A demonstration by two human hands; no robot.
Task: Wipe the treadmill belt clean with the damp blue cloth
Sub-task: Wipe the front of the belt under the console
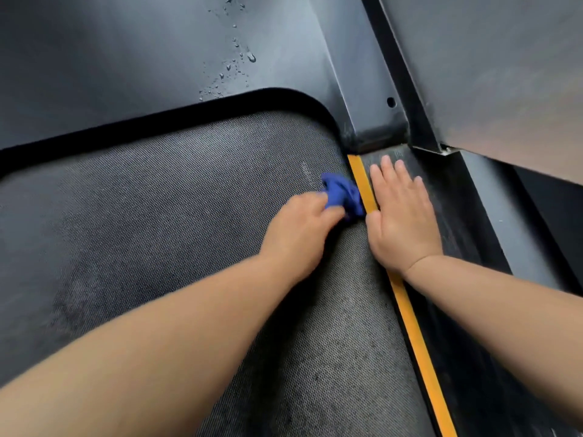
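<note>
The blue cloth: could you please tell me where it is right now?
In the head view, the crumpled blue cloth sits right of centre on the textured grey treadmill belt, gripped by the left hand, against the yellow edge stripe.

Both bare arms reach forward from the lower edge of the view, converging near its centre; the left forearm comes in from the lower left; the left hand, knuckles up and slightly blurred, curls its fingers round a bunched blue cloth; the right forearm enters from the lower right; the right hand lies flat, palm down, fingers straight and close together, pointing away from the person; the hands sit just beside each other, apart.
</note>
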